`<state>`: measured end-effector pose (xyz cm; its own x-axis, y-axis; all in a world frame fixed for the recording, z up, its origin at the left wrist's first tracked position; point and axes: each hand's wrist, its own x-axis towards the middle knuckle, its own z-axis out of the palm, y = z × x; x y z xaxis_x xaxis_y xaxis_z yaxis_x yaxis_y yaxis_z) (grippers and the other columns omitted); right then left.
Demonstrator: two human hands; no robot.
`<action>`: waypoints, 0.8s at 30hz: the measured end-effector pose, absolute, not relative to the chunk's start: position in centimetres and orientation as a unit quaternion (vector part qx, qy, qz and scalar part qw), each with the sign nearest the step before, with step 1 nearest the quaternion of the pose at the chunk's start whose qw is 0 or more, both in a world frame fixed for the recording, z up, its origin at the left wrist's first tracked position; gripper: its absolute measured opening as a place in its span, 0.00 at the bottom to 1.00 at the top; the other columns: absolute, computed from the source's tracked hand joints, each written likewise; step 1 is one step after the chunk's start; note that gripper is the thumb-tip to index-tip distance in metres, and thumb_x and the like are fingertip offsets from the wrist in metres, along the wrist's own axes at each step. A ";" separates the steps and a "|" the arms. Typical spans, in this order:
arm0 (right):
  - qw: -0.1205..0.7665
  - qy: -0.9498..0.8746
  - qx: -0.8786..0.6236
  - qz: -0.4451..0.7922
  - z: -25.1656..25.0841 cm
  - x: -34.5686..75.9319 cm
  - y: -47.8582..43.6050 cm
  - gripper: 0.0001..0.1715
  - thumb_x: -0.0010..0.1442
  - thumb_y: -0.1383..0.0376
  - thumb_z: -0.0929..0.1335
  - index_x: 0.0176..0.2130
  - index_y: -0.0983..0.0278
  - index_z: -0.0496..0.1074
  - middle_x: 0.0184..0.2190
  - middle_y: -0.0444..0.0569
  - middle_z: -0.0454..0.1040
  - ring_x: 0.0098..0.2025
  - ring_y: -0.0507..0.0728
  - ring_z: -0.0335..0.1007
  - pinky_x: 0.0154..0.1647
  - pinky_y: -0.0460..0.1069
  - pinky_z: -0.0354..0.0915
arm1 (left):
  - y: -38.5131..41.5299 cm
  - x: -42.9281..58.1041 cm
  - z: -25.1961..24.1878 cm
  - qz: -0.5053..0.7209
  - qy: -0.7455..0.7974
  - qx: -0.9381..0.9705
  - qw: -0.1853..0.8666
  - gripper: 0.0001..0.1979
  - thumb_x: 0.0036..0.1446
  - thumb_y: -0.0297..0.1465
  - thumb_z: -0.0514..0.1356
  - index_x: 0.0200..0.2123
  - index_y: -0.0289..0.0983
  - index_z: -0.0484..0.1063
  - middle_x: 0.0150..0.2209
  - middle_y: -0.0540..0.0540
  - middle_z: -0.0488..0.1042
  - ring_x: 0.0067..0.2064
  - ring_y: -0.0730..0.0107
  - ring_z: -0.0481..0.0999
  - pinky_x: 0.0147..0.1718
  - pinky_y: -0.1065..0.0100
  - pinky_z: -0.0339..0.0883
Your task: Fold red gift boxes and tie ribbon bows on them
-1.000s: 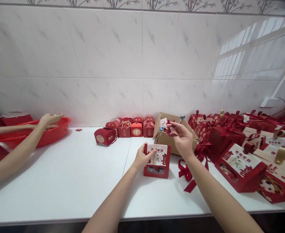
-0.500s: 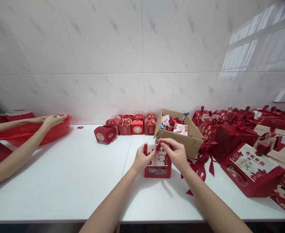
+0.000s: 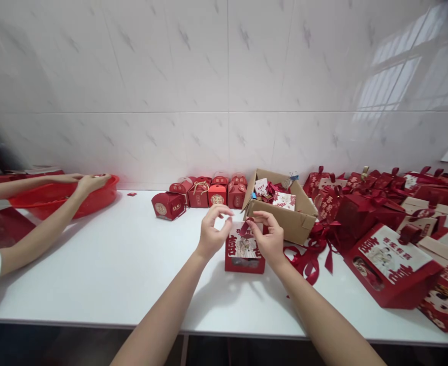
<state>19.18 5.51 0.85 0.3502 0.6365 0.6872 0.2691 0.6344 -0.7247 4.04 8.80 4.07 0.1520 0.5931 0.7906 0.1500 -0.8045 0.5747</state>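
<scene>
A red and white gift box point(image 3: 246, 249) with a couple printed on its front and a small window low down stands upright before me. At its top, my right hand point(image 3: 268, 236) pinches a dark red ribbon point(image 3: 245, 228). My left hand point(image 3: 213, 231) is off the box's upper left corner, thumb and fingers curved apart with nothing between them. Beside my right wrist lies a loose heap of dark red ribbons point(image 3: 311, 262).
An open cardboard box point(image 3: 300, 227) holding cards and ribbons stands behind the gift box. Small red boxes point(image 3: 218, 194) line the wall. Many finished-looking gift boxes point(image 3: 397, 264) crowd the right. At left, another person's arms point(image 3: 51, 229) reach over a red basin point(image 3: 64, 206).
My left hand has come off the gift box, moving up and left with its fingers parting. My right hand stays on the ribbon at the top. The view has shifted slightly.
</scene>
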 end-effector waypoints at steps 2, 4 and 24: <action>0.714 -0.559 -0.408 0.109 0.9 19.2 5.5 0.11 0.55 0.63 0.69 0.40 0.63 0.69 0.32 0.48 0.76 0.34 0.55 0.75 0.37 0.49 0.71 | 8.0 4.5 5.1 0.535 0.221 0.810 0.095 0.04 0.54 0.27 0.56 0.33 0.38 0.71 0.34 0.46 0.73 0.39 0.67 0.71 0.40 0.65 0.64; 0.712 -0.562 -0.406 0.108 0.8 19.3 5.5 0.11 0.55 0.63 0.69 0.40 0.63 0.69 0.33 0.48 0.76 0.35 0.55 0.75 0.38 0.49 0.71 | 7.5 5.1 5.8 0.482 0.205 0.851 0.029 0.05 0.55 0.27 0.56 0.35 0.38 0.72 0.35 0.46 0.74 0.39 0.67 0.72 0.40 0.64 0.64; 0.695 -0.601 -0.387 0.071 0.7 19.3 5.2 0.11 0.57 0.65 0.66 0.42 0.63 0.70 0.36 0.50 0.76 0.37 0.55 0.74 0.40 0.50 0.70 | 7.2 6.0 5.4 0.464 0.264 0.845 -0.014 0.04 0.58 0.25 0.55 0.31 0.38 0.67 0.30 0.47 0.73 0.33 0.68 0.69 0.35 0.67 0.64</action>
<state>19.35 5.20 0.66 0.2664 0.5647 0.7812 0.3668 0.6901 -0.6239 6.04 7.19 5.45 0.4300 0.4337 0.7919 0.4596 -0.8601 0.2215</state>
